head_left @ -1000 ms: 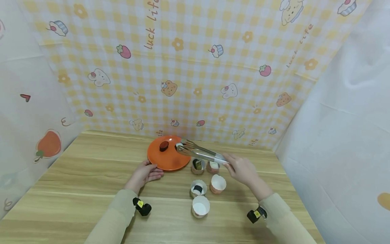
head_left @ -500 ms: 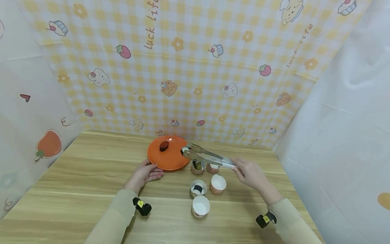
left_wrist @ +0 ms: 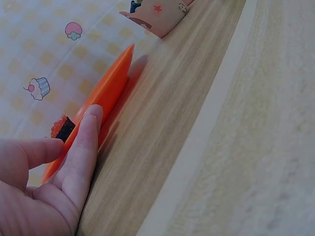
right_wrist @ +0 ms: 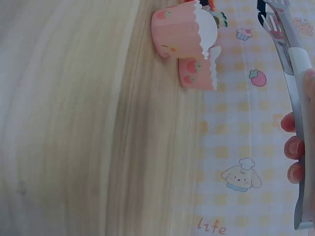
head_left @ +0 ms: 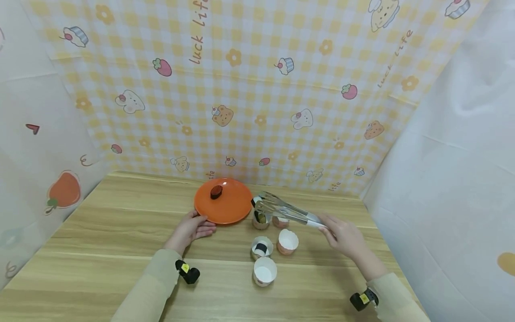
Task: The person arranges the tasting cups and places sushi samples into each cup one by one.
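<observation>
My left hand (head_left: 195, 228) holds the near left rim of an orange plate (head_left: 231, 214); in the left wrist view the thumb lies on the upper side and the fingers (left_wrist: 81, 142) against the underside. On that plate sits a roe-topped sushi piece (head_left: 216, 192) wrapped in black. My right hand (head_left: 344, 235) grips metal tongs (head_left: 295, 214) with pale handles. Between their tips is a black-and-white sushi piece (head_left: 254, 201), partly hidden, held just right of the plate above a paper cup (head_left: 261, 225) with a dark green piece in it.
Behind stands a second pink cup (head_left: 280, 222), partly covered by the tongs. Nearer are a white-lined cup (head_left: 288, 241), a cup with a black-banded rice piece (head_left: 262, 248), and a front cup (head_left: 265, 272). A checked cloth (head_left: 261, 89) hangs behind the wooden table (head_left: 100, 250).
The right hand has moved right and toward the person, and the tongs have carried the black-and-white sushi piece off the plate toward the cups. The left hand has stayed at the rim.
</observation>
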The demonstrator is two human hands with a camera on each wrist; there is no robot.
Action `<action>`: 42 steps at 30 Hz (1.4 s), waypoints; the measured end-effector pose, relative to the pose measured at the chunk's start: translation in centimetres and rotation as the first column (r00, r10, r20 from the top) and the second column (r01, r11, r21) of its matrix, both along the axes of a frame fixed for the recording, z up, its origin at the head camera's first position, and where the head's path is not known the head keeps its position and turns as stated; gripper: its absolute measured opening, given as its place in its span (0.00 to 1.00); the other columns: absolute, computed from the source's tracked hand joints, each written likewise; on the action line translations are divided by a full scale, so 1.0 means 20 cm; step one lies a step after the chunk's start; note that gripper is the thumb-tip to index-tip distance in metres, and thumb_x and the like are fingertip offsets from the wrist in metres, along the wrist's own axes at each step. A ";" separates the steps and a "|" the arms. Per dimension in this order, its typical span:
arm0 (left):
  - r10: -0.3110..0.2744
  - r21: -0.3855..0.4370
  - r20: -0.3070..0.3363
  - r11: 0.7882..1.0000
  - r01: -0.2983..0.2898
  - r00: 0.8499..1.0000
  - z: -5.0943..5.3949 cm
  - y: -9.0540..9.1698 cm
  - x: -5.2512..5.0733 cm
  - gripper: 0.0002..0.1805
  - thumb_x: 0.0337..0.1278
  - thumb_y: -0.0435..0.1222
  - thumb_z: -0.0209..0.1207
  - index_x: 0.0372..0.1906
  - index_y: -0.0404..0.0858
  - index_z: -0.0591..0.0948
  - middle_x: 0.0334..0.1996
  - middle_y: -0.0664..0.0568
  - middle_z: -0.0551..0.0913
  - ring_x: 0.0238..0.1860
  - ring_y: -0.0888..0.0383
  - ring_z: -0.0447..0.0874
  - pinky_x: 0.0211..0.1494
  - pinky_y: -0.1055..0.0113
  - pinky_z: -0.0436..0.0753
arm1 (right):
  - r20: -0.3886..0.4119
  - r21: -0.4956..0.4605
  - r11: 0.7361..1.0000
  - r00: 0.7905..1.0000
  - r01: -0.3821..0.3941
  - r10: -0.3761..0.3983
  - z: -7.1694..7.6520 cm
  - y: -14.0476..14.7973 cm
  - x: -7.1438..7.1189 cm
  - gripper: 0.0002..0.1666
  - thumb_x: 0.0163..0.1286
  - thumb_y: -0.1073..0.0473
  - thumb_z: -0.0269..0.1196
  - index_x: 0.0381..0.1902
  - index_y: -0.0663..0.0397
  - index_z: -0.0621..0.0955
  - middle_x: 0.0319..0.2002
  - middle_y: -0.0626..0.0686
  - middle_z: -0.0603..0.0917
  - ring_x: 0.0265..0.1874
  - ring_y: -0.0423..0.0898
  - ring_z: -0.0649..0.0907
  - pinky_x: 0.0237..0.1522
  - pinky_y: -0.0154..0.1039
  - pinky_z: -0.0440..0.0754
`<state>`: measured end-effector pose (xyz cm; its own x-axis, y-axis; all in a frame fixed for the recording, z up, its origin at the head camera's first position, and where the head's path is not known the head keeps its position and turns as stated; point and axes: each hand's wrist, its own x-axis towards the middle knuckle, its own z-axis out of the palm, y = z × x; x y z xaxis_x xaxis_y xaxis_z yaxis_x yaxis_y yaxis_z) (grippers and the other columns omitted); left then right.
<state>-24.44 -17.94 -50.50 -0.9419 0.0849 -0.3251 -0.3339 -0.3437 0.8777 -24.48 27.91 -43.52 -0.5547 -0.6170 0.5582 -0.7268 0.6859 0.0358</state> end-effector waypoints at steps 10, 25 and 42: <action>0.012 -0.012 0.016 1.000 -0.012 1.000 0.00 0.00 0.00 0.26 0.73 0.30 0.42 0.70 0.29 0.50 0.30 0.42 0.84 0.32 0.51 0.87 0.40 0.59 0.85 | -0.101 -0.033 0.997 0.993 -0.068 0.064 -0.05 0.10 0.04 0.31 0.77 0.42 0.45 0.49 0.64 0.81 0.33 0.58 0.84 0.15 0.35 0.70 0.12 0.33 0.72; 0.008 -0.017 -0.001 1.000 -0.008 1.000 -0.01 0.00 0.00 0.27 0.73 0.30 0.42 0.70 0.28 0.49 0.31 0.41 0.84 0.32 0.51 0.87 0.40 0.59 0.85 | -0.110 -0.068 0.995 0.992 -0.076 0.068 -0.09 0.20 0.14 0.32 0.78 0.44 0.44 0.48 0.67 0.80 0.34 0.59 0.84 0.16 0.34 0.72 0.14 0.28 0.73; 0.026 -0.015 0.009 1.000 -0.026 1.000 -0.01 0.01 -0.01 0.26 0.73 0.30 0.43 0.69 0.29 0.51 0.30 0.41 0.84 0.32 0.50 0.87 0.39 0.59 0.85 | -0.191 -0.038 0.999 0.981 -0.030 0.022 -0.14 0.36 0.24 0.32 0.78 0.43 0.43 0.44 0.66 0.82 0.32 0.59 0.83 0.16 0.48 0.80 0.13 0.38 0.76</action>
<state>-24.61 -17.80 -50.77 -0.9405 0.0557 -0.3351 -0.3335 -0.3392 0.8796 -19.72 35.05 -46.38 -0.4196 -0.6045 0.6771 -0.7270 0.6704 0.1481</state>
